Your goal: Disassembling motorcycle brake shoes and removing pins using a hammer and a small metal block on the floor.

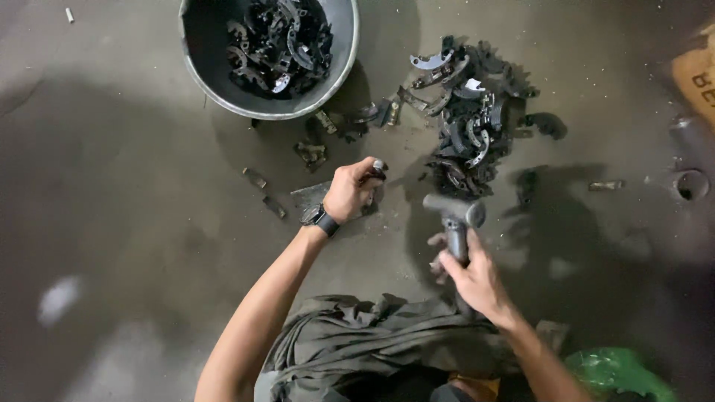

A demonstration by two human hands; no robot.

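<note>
Dark cloth [372, 335] bunched over the lap, closest of all. Right hand [473, 279] just above, fingers wrapped tight round a grey hammer [454, 219], head lifted off the floor and a bit blurry. Left hand [350, 191] further out, fingers squeezed shut on a small dark metal piece [375, 171], pressed down on a flat metal block [313, 197]. Black watch [320, 219] on that wrist. Beyond, a heap of curved metal parts [469, 112] on the grey floor [134, 186]. Far back, a round grey tub [205, 67] with more parts inside.
</note>
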